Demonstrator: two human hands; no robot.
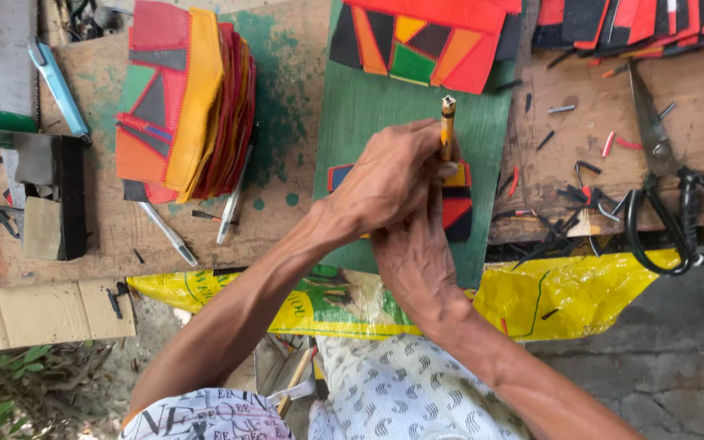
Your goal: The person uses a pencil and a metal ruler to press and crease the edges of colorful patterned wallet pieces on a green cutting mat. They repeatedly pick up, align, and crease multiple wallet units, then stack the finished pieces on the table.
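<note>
Both hands meet over the green cutting mat (368, 122) near the centre of the view. The left hand (389, 179) is curled tight around a slim yellow-handled tool (447, 129), and the right hand (413, 253) comes up from 5 o'clock and closes in under it; how far its fingers wrap is hidden behind the left hand. The tool stands with its long axis running 12 to 6 o'clock, its dark metal end pointing to 12 and its lower end hidden in the fist. Under the hands lies a small patchwork piece (458, 208) of red, black and yellow, flat on the mat.

At 12 o'clock a larger patchwork panel (425, 37) lies at the mat's top edge. At 10 o'clock a stack of folded coloured pieces (185, 102) sits on the wooden board (287, 220), with two pens (234, 195) beside it. At 3 o'clock black-handled scissors (670, 187) lie, blades pointing to 12, among scattered offcuts (572, 195). A yellow sack (580, 293) hangs below the board's edge.
</note>
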